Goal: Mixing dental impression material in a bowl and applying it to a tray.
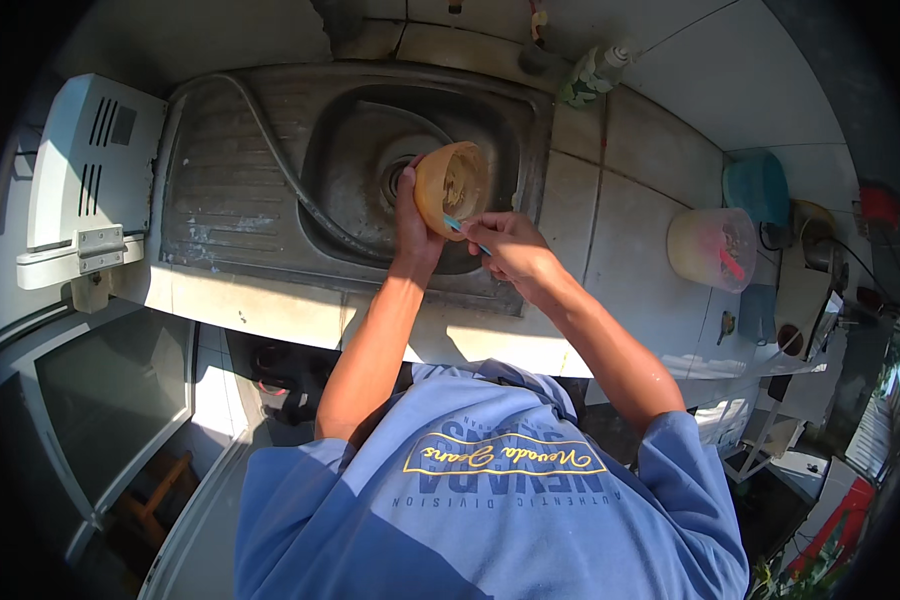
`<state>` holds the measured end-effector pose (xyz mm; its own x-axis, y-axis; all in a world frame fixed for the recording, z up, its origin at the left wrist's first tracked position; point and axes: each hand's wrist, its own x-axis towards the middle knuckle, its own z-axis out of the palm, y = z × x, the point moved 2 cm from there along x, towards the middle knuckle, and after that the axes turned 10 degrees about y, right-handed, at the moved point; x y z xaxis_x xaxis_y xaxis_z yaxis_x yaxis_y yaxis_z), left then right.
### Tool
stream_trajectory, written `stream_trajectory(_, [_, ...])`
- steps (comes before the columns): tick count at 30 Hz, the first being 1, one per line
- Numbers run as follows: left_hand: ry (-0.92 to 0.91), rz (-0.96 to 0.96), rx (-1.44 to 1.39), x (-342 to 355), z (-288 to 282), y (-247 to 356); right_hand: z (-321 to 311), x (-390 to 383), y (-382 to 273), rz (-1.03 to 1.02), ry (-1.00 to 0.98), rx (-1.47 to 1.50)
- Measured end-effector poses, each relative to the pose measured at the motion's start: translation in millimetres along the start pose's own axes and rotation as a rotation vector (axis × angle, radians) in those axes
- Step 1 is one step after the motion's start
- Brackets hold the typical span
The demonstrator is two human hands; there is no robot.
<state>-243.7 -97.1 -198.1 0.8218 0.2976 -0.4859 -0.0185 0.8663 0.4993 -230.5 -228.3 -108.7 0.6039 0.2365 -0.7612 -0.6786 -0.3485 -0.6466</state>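
Tilted over the sink basin [342,170] is a yellow-orange bowl [432,190], its opening turned to the right. My left hand [413,222] is closed round the bowl's left side and underside. Brownish smears coat the inside of the bowl. My right hand [515,246] pinches a slim turquoise tool [453,223] at the bowl's lower rim. One end of the tool reaches the rim; its exact kind cannot be made out, as my fingers cover part of it.
A grey hose [277,153] crosses the drainboard [215,200] into the sink. A bottle [598,72] stands behind the sink's right corner. On the tiled counter to the right are a pale tub [692,247] and a teal container [755,188]. At far left is a white slotted unit [95,150].
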Motion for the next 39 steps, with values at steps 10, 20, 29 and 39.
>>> stream_trajectory(10, [-0.106,-0.212,0.004,-5,2,12,-25,-18,-45,-1.206,0.300,-1.392])
stream_trajectory(20, [-0.403,-0.695,0.819,-28,50,53,-6,-48,-147,-1.346,-0.186,-1.542])
stream_trajectory(29, [-0.134,-0.203,0.557,-21,58,90,-52,-35,-99,-0.992,0.168,-1.203])
stream_trajectory(39, [-0.229,-0.410,-0.122,-10,41,37,-19,-39,-62,-1.140,0.355,-1.172])
